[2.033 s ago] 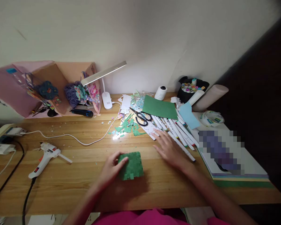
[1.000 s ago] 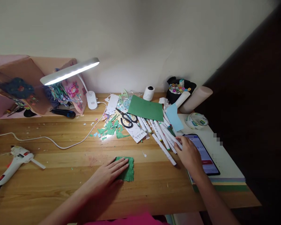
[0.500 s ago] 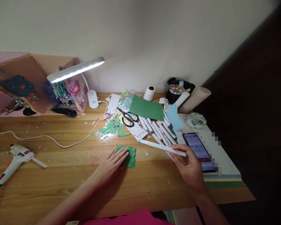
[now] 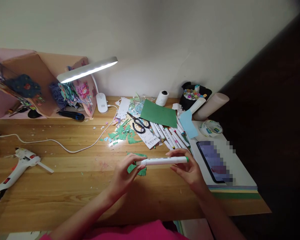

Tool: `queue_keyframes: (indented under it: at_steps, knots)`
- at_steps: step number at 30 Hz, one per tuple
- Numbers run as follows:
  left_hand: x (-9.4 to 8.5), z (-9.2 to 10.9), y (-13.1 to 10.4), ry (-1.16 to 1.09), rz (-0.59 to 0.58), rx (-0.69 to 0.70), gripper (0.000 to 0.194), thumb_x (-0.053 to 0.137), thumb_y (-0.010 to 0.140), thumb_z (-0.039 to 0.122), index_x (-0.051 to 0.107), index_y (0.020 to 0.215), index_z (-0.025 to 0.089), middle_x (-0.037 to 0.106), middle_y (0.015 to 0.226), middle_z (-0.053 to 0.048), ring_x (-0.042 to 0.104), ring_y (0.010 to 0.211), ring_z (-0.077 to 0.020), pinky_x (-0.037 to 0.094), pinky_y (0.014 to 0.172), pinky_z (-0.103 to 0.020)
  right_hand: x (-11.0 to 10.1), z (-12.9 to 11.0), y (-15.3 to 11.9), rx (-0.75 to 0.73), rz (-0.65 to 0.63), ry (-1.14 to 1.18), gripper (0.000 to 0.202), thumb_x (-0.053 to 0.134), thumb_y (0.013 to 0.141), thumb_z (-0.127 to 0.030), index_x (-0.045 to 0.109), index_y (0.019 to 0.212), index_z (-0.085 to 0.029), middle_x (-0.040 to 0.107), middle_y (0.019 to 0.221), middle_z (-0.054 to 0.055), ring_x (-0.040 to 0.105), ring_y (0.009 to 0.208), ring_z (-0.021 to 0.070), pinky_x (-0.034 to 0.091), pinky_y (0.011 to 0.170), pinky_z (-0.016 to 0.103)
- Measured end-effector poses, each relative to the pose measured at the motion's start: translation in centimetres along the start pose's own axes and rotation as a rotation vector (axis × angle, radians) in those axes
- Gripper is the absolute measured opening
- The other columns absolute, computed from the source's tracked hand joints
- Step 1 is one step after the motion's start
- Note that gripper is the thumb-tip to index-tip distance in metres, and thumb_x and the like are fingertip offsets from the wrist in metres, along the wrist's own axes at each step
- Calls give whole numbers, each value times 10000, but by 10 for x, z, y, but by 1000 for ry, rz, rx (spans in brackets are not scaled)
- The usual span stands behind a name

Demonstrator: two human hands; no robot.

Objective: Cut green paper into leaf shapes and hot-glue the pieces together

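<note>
A white marker (image 4: 162,161) with a green right tip lies level between my two hands above the table. My left hand (image 4: 125,171) pinches its left end between thumb and fingers, which cover that tip. Thumb and fingers of my right hand (image 4: 188,171) grip the marker close to the green end. Beneath my left fingers, a green paper piece (image 4: 142,171) with notched edges rests on the wood, partly hidden. Several loose markers (image 4: 168,135) lie behind, next to black-handled scissors (image 4: 139,126) and a white card with a drawn outline (image 4: 150,138).
Green paper scraps (image 4: 121,133) and a green sheet (image 4: 158,113) lie at the back. On the left are a glue gun (image 4: 22,166) and a lamp cable (image 4: 65,148). A phone (image 4: 213,163) rests on stacked paper at right, near a tape roll (image 4: 210,128).
My left hand has lifted off the green paper and taken hold of the marker's left end. The right hand has shifted slightly left, and the marker has turned from slanted to nearly level.
</note>
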State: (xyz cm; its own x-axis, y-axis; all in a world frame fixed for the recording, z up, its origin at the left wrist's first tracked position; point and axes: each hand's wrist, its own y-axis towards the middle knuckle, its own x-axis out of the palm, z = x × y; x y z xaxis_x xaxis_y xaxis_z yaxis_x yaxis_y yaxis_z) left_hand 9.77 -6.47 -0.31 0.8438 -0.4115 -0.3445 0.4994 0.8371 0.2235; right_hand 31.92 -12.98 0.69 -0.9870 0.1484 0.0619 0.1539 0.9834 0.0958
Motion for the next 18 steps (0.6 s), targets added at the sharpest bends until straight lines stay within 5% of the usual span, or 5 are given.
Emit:
queue_keyframes:
  at_steps: [4, 12, 18]
  knots:
    - [0, 4, -1, 8, 72, 45, 117, 659, 783, 186, 650, 898, 167, 638, 777, -19, 585, 709, -125, 453, 644, -218, 5, 7, 2, 128, -135, 143, 262, 690, 768, -182, 581, 987, -278, 617, 950, 0, 607, 718, 119, 527, 594, 219]
    - [-2, 9, -7, 47, 69, 6, 85, 657, 782, 185, 606, 848, 167, 621, 764, -13, 550, 696, -127, 427, 635, -225, 17, 17, 6, 161, -233, 251, 150, 669, 787, -194, 607, 907, -259, 614, 967, 9, 594, 760, 128, 515, 656, 247]
    - [-2, 6, -17, 134, -62, -3, 155, 589, 843, 260, 572, 974, 178, 600, 852, -32, 527, 745, -137, 419, 660, -235, 23, 14, 8, 110, -304, 134, 108, 664, 781, -289, 616, 861, -236, 569, 909, 25, 535, 727, 149, 456, 595, 261]
